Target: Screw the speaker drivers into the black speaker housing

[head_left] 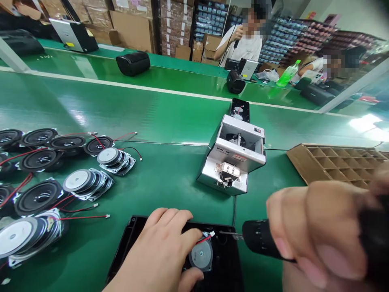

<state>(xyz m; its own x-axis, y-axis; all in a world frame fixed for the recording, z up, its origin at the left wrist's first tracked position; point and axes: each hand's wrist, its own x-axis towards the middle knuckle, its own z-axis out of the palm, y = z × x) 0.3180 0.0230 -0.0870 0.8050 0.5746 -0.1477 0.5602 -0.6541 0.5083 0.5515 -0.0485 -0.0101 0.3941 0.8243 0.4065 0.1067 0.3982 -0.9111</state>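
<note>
A black plastic panel [226, 263] lies at the near edge of the green bench. A small speaker [201, 255] with a red wire sits in it, magnet side up. My left hand [161, 251] rests on the panel, its fingers curled round the speaker. My right hand [322, 231] is closed round a black electric screwdriver [258, 239]. The screwdriver's bit points left, close to the speaker's edge.
Several loose speakers [39, 194] with red and black wires lie at the left. A silver screw feeder [234, 160] stands mid-bench, a cardboard divider tray [340, 160] to its right. Beyond the belt [121, 105] sit black boxes [133, 63] and other people.
</note>
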